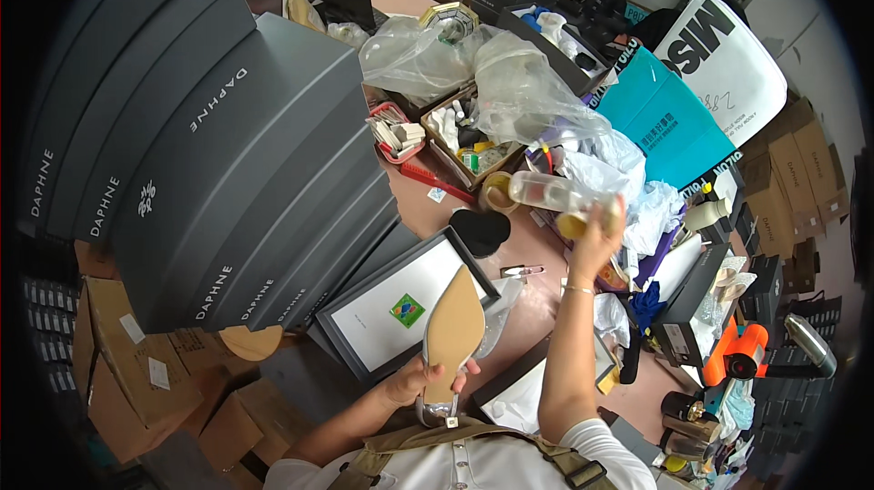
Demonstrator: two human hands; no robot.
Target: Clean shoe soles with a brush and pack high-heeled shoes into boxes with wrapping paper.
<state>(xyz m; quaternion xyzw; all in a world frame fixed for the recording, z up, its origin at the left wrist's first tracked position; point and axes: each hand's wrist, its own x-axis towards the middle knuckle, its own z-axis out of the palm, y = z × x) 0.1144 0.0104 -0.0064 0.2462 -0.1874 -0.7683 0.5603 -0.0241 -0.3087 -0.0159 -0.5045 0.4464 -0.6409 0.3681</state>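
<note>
My left hand (414, 383) grips a sandal (455, 321) near its heel, low in front of my body. Its tan sole faces up, and clear see-through material shows beside it. My right hand (598, 233), reached out over the table, is closed round one end of a clear bottle (546, 191) lying almost level and slightly blurred. The bottle's other end is close to a roll of tape (498, 192). Beneath the sandal's toe lies an open dark grey shoebox (364, 335) with white paper and a green square sticker (407, 310).
Stacked grey shoeboxes (255, 126) rise high at the left. A red brush (435, 182), a dark flat pad (481, 231) and a small carton of odds and ends (469, 171) lie on the table. Plastic bags (537, 89) crowd the far side; an orange heat gun (728, 353) is at right.
</note>
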